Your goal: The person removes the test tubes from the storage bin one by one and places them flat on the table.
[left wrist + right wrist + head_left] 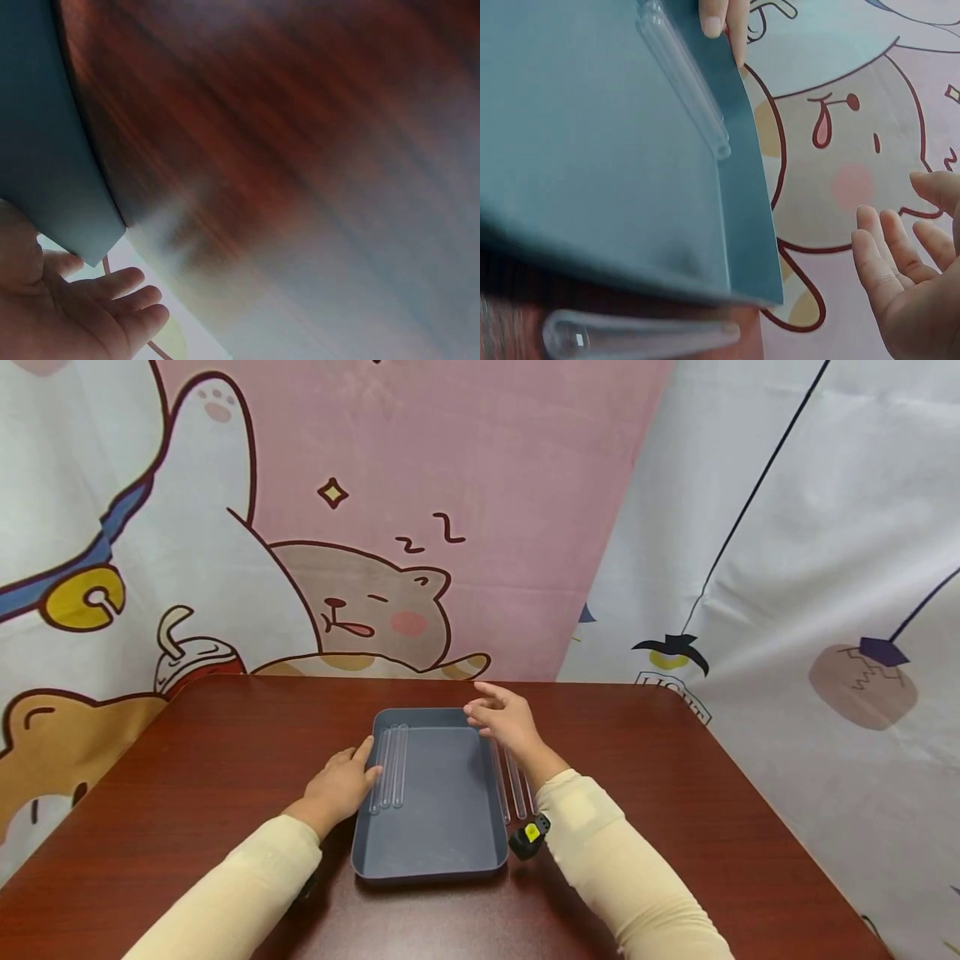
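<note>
- Head view: the gray tray [446, 835] sits on the worktop [675, 793], with three clear tubes [387, 768] side by side along its left wall, reaching up towards the far-left corner.
- Three outer tubes [516, 789] show on the worktop just beside the tray's right wall, partly hidden by the right hand [510, 720] above the far-right corner.
- That hand's fingers are spread wide, nothing between them.
- The left hand [340, 785] straddles the left rim, thumb inside, in what looks to me like a light pinch; its other fingers hang loose.
- A gentle steadying hold there seems best, so the tray doesn't skid.
- Round tubes probably roll; I'd handle one at a time, near its middle, well clear of the rim.
</note>
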`<state>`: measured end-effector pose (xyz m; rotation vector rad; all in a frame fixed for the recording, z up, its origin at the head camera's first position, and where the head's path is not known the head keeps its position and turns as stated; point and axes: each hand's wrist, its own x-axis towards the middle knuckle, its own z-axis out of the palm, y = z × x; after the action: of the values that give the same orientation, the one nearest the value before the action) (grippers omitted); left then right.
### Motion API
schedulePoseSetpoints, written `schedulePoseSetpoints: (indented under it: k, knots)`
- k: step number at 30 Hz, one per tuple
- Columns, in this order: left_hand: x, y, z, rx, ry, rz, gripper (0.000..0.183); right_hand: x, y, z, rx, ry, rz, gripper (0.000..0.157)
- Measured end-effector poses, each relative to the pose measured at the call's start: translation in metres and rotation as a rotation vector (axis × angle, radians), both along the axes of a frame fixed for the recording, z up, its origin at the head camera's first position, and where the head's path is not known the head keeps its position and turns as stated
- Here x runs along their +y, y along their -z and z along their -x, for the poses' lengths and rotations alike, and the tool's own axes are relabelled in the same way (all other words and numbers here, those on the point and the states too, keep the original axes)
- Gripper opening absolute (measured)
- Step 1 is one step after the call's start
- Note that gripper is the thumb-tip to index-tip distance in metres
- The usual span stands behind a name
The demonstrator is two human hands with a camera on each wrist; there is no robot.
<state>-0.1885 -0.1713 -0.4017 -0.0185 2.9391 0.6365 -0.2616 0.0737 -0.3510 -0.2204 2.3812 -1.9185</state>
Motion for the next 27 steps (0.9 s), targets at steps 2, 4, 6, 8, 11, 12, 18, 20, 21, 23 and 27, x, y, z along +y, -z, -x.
schedulePoseSetpoints:
  k: [2,4,6,8,11,12,18,20,21,23,27]
  knots:
    - [0.000,0.001,0.000,-0.003,-0.003,0.003,0.065,-0.006,0.001,0.000,-0.009,-0.008,0.011,0.051]
    - [-0.001,0.001,0.001,-0.004,-0.004,0.005,0.065,-0.012,0.002,-0.001,-0.017,-0.020,0.027,0.052]
    - [-0.001,0.001,0.001,-0.007,-0.007,0.004,0.065,-0.018,0.004,-0.001,-0.016,-0.034,0.034,0.052]
    - [-0.001,0.001,0.001,-0.009,-0.008,0.002,0.065,-0.023,0.005,-0.002,-0.009,-0.046,0.032,0.052]
    - [-0.002,0.002,0.001,-0.008,-0.007,0.003,0.065,-0.028,0.007,-0.002,-0.005,-0.057,0.023,0.051]
    - [-0.002,0.002,0.001,-0.006,-0.007,0.003,0.065,-0.030,0.007,-0.002,-0.005,-0.061,0.021,0.051]
    - [-0.002,0.002,0.002,-0.001,-0.009,0.004,0.065,-0.042,0.012,-0.002,-0.020,-0.075,0.007,0.048]
    - [-0.002,0.002,0.002,0.000,-0.009,0.007,0.065,-0.045,0.015,-0.001,-0.024,-0.080,0.004,0.047]
    - [-0.002,0.002,0.002,0.000,-0.008,0.010,0.065,-0.047,0.016,0.000,-0.029,-0.081,0.005,0.047]
    - [-0.002,0.003,0.002,0.000,-0.008,0.016,0.064,-0.050,0.017,0.001,-0.041,-0.087,0.009,0.047]
    - [-0.001,0.003,0.002,-0.002,-0.014,0.021,0.064,-0.055,0.020,0.002,-0.075,-0.087,0.018,0.046]
